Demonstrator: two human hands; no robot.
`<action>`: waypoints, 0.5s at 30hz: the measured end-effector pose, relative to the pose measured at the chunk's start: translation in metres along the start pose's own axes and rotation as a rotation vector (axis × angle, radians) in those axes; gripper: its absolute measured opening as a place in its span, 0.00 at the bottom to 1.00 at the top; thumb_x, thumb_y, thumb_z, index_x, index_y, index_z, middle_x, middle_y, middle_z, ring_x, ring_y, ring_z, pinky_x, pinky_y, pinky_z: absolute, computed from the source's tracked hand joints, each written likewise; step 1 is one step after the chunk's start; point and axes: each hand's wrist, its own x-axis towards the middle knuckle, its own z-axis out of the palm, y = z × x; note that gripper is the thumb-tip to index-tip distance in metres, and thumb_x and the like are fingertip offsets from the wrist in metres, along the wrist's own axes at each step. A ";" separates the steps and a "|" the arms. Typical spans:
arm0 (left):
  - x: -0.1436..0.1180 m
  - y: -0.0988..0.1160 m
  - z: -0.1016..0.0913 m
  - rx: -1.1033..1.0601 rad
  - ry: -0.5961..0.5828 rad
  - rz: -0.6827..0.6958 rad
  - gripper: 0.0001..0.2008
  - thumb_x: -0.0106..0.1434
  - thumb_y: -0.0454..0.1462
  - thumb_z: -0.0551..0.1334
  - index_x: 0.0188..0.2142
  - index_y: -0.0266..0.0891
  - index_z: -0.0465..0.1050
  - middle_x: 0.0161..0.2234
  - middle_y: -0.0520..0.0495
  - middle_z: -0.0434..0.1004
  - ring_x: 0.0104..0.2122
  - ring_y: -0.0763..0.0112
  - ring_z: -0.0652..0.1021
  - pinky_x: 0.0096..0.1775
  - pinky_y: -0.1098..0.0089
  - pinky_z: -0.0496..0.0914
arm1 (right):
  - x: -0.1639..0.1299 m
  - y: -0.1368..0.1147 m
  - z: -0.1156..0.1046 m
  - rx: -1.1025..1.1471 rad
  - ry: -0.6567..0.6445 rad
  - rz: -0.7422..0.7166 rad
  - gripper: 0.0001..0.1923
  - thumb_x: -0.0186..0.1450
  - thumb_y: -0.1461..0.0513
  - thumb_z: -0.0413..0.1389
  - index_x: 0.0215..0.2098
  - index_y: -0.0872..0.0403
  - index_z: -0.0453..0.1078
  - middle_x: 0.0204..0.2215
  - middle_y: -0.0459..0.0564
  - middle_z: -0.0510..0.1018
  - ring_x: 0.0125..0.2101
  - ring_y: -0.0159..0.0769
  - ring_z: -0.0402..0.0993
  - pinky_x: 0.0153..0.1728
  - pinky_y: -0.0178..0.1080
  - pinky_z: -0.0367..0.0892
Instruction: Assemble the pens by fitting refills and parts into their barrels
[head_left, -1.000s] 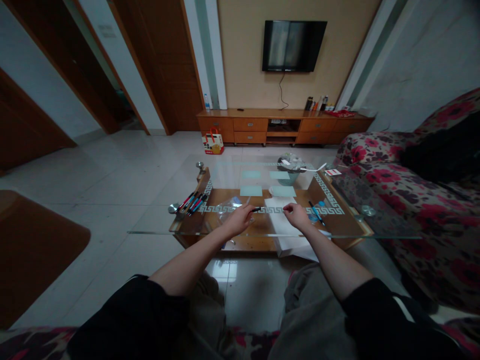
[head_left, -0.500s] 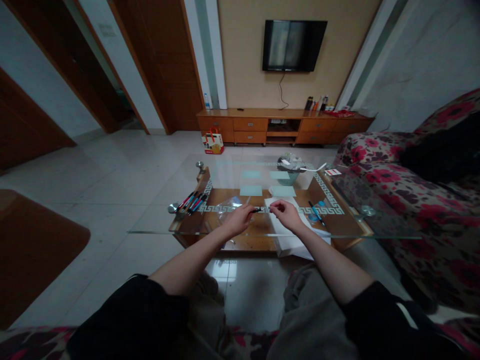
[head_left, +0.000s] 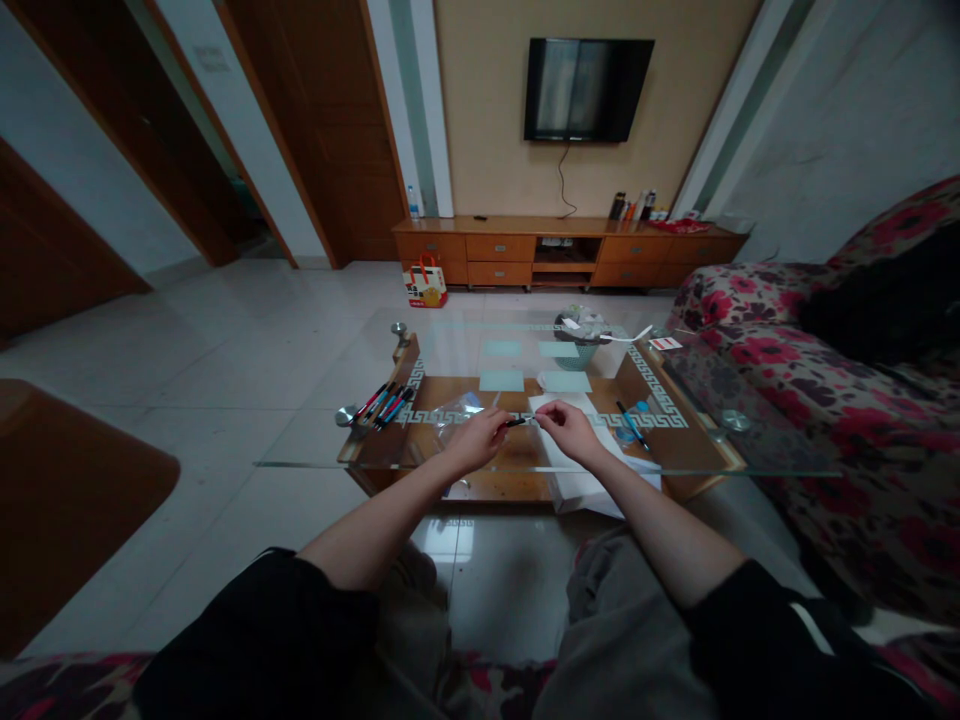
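Head view: above the glass table (head_left: 315,440), the left hand (head_left: 480,440) is closed around a dark pen (head_left: 516,421), held level with its tip pointing to 3 o'clock. The right hand (head_left: 571,428), fingers pinched together, meets that tip; whether it grips anything cannot be told. White paper (head_left: 581,480) lies under the right hand. A bundle of pens (head_left: 384,405) rests at 9 o'clock, a single blue pen (head_left: 632,424) at 3 o'clock.

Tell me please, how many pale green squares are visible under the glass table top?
4, in two rows: far left, far right, near left and near right. All lie beyond the left hand and right hand; others may be hidden.
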 end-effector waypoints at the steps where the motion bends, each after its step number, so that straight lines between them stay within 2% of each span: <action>1: 0.000 0.000 0.000 -0.006 -0.002 0.003 0.13 0.68 0.35 0.55 0.50 0.41 0.73 0.42 0.45 0.75 0.39 0.66 0.75 0.43 0.66 0.70 | 0.000 0.000 0.000 0.005 -0.006 -0.002 0.14 0.63 0.52 0.58 0.36 0.55 0.73 0.31 0.49 0.79 0.30 0.36 0.73 0.34 0.37 0.67; 9: 0.000 0.000 0.000 -0.015 0.002 0.028 0.13 0.69 0.35 0.55 0.50 0.41 0.73 0.43 0.45 0.74 0.39 0.67 0.75 0.43 0.66 0.70 | -0.002 0.000 0.002 0.049 -0.039 -0.016 0.14 0.63 0.52 0.58 0.37 0.55 0.73 0.32 0.49 0.79 0.31 0.35 0.72 0.35 0.37 0.67; 15: -0.001 0.003 -0.003 -0.021 0.004 0.040 0.14 0.69 0.35 0.55 0.51 0.42 0.73 0.43 0.45 0.75 0.40 0.66 0.75 0.44 0.65 0.70 | -0.004 -0.002 0.002 0.049 -0.078 -0.003 0.14 0.64 0.52 0.57 0.37 0.55 0.73 0.30 0.47 0.77 0.28 0.33 0.70 0.30 0.35 0.66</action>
